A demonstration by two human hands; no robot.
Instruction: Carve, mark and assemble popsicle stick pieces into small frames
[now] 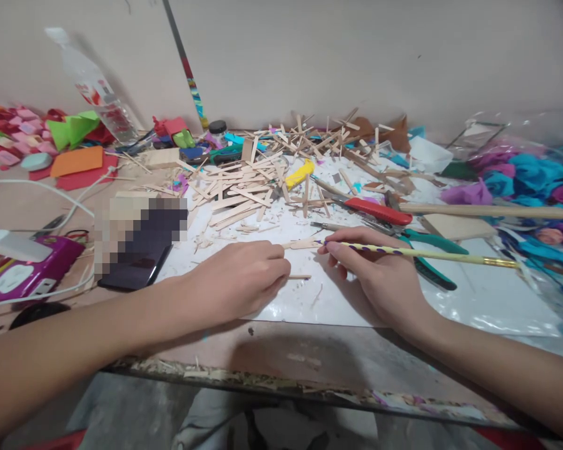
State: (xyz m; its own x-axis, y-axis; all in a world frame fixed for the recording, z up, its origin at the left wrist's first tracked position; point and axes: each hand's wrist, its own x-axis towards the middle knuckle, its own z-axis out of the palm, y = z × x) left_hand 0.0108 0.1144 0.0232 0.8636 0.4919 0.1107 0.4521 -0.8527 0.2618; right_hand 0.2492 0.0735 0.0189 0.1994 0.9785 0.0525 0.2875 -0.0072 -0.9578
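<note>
My left hand (241,278) rests on a white sheet (473,300), its fingers closed on the end of a flat wooden craft stick (301,244). A thinner stick (300,276) pokes out from under its fingers. My right hand (378,269) grips a yellow pencil with purple stripes (431,254), its tip on the craft stick between the two hands.
A heap of wooden craft sticks (248,187) lies behind the hands. A red-handled cutter (378,211), green-handled pliers (431,262), a yellow tool (299,174) and a long wooden handle (483,211) lie at right. A dark phone (136,259), a purple power strip (23,275), cables, coloured paper and a plastic bottle (96,84) are at left. Paper flowers (520,175) are at far right.
</note>
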